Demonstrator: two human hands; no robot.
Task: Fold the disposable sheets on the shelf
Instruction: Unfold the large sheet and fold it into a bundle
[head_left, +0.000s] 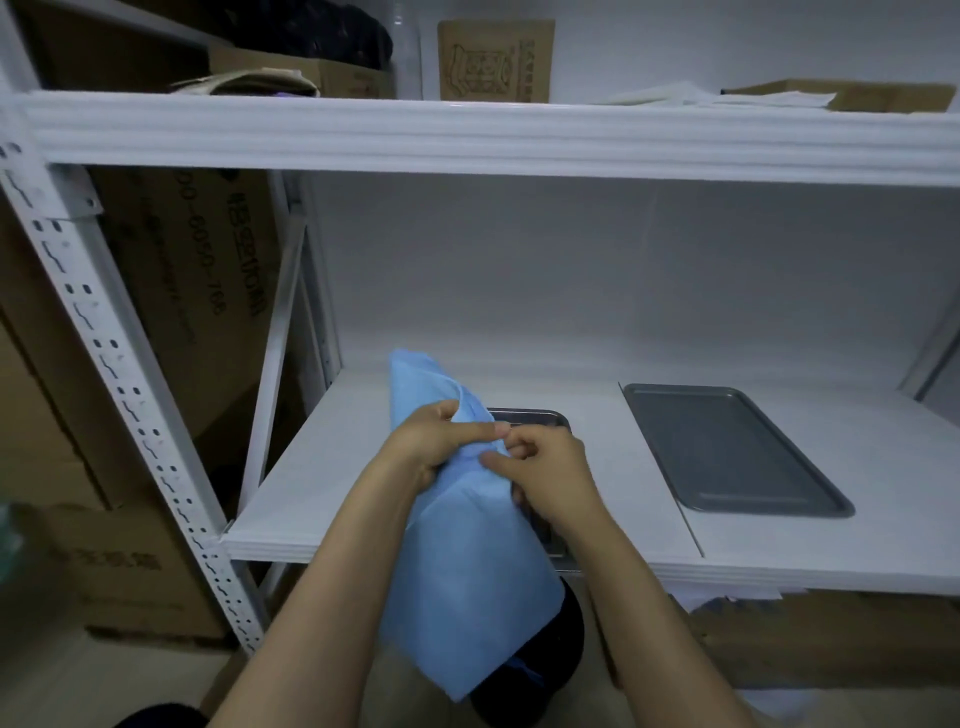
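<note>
A light blue disposable sheet (470, 577) hangs in front of the white shelf (332, 467), held up in the air. Its top flap rises above my hands and its lower corner drops below the shelf's front edge. My left hand (441, 441) grips the sheet's upper part from the left, thumb stretched across the fabric. My right hand (545, 475) pinches the same bunched fold from the right, fingers curled on it. The two hands nearly touch at the pinch.
A metal tray (540, 415) lies on the shelf behind the sheet, mostly hidden. A dark grey flat tray (727, 447) sits to the right. Cardboard boxes (171, 291) stand left of the perforated upright (119, 374). An upper shelf (493, 135) carries boxes and papers.
</note>
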